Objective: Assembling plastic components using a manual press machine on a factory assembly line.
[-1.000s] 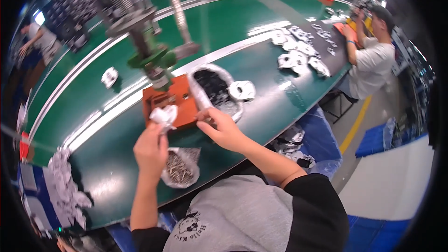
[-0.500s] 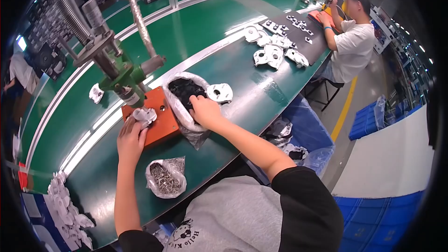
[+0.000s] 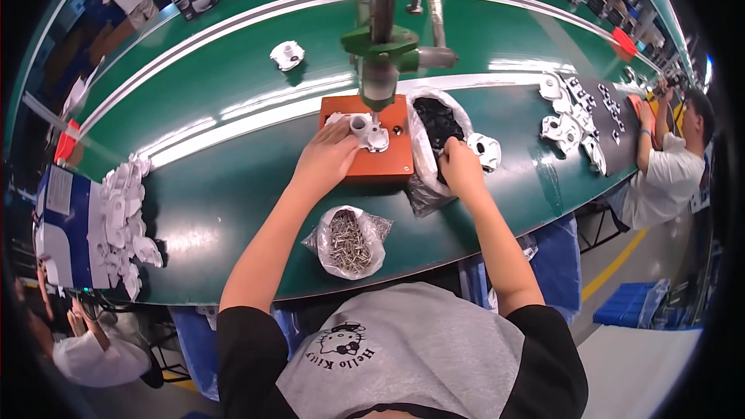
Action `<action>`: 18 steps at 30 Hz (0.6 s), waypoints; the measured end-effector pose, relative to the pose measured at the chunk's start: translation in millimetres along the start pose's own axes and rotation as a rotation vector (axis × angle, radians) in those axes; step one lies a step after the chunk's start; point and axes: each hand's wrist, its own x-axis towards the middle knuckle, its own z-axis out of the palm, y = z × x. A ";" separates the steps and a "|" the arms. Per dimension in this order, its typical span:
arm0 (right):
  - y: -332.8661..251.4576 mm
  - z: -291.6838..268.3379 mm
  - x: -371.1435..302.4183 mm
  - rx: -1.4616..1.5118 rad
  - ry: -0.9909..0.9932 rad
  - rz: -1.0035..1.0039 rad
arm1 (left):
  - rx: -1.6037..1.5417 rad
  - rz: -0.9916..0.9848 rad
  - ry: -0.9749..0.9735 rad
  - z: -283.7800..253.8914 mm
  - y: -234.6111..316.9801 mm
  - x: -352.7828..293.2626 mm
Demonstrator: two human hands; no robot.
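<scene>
My left hand (image 3: 326,157) is closed on a white moulded part (image 3: 366,130) with a round collar. That part rests on the orange block (image 3: 372,167), beneath the green-and-steel hand press (image 3: 380,81). My right hand (image 3: 463,169) is at the near right side of an open plastic bag (image 3: 423,157) full of small black pieces (image 3: 436,118). Its fingers are curled together, and whatever they pinch is hidden. Beside that hand lies another white part (image 3: 486,152). A bag of metal screws or pins (image 3: 349,242) stands open near the table's front edge.
White parts are heaped on the left (image 3: 123,221), and more lie at the right (image 3: 565,128) by a dark mat (image 3: 609,140). One white part (image 3: 287,55) sits on the green surface beyond the press. A person (image 3: 671,159) works at the far right; blue bins (image 3: 559,264) stand below.
My view has swung, bringing the press to the middle. My right hand has drawn back toward the bag's near rim, its fingers more curled. The left stays at the white part.
</scene>
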 end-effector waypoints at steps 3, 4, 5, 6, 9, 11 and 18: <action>1.0 -6.9 6.2 0.010 -0.034 -0.050 | -0.035 -0.023 0.013 3.0 2.6 -4.6; -5.6 -15.6 7.9 0.074 -0.032 -0.013 | -0.029 -0.029 0.037 3.3 3.3 -5.7; -7.2 -16.3 11.2 0.137 0.041 -0.016 | -0.023 -0.037 0.062 3.8 3.8 -6.8; -8.3 -16.8 14.9 0.202 0.112 -0.020 | -0.021 -0.049 0.069 4.4 3.6 -7.3; -23.6 -22.5 29.8 0.496 0.090 -0.114 | -0.039 -0.050 0.096 5.3 3.2 -8.7; -55.4 -22.4 35.1 0.676 0.009 -0.044 | -0.014 -0.050 0.107 6.9 2.0 -8.7; -86.2 20.1 50.8 0.413 0.152 -0.499 | -0.062 -0.066 0.139 4.5 7.8 -6.6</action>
